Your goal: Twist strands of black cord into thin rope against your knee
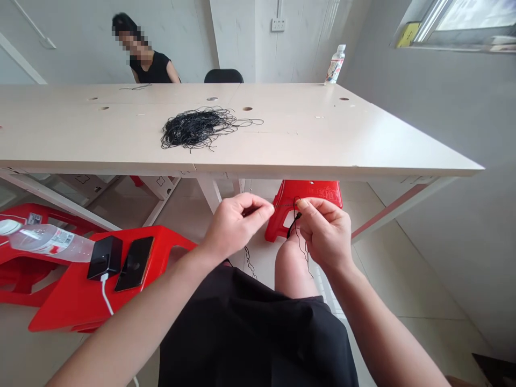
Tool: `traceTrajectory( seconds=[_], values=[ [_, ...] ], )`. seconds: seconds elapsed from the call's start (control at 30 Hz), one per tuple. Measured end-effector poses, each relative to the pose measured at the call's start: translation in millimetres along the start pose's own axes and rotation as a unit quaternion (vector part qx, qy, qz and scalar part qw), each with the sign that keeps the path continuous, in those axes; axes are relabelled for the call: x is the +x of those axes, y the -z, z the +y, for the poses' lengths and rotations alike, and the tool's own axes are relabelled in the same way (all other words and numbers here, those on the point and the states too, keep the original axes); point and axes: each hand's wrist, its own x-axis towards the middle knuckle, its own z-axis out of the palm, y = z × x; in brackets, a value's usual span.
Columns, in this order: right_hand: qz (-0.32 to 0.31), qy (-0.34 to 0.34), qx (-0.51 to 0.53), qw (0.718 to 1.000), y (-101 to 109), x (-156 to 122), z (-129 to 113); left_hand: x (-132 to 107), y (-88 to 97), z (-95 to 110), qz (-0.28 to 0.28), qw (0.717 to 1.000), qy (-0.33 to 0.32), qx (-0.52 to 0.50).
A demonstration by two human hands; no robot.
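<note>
Thin black cord (285,205) runs between my two hands above my lap, short of the table's front edge. My left hand (239,221) pinches it between thumb and forefinger. A loose length hangs below that hand, twisted or doubled. My right hand (325,228) grips the cord's other end, also in a thumb-and-finger pinch. A small loop stands at its fingertips, and thin ends dangle down past my knee. On the table (322,145) lies a tangled heap of black cord (193,128), beyond my hands.
Left of me, a red stool (161,247) carries a black power bank (105,258), a phone (135,263) and a lying bottle (52,242). Another red stool (310,188) stands under the table. A bottle (335,65) stands at the far edge; a person (151,67) sits opposite.
</note>
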Motion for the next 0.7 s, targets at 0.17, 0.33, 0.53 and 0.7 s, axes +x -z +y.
traceTrajectory(
  seconds=[0.17, 0.33, 0.53, 0.7],
  values=[
    [0.007, 0.115, -0.090, 0.989, -36, 84, -21, 88, 28.7, 20, 0.037, 0.996, 0.000, 0.080],
    [0.023, 0.099, -0.199, 0.975, -76, 183, -25, 196, 54.1, 14, 0.050, 0.983, 0.092, 0.153],
    [0.024, 0.013, -0.355, 0.935, -113, 257, 4, 273, 59.8, -27, 0.067, 0.962, 0.177, 0.199],
    [0.013, -0.006, -0.396, 0.918, -128, 289, 24, 313, 66.4, -63, 0.065, 0.962, 0.189, 0.186]
  ],
)
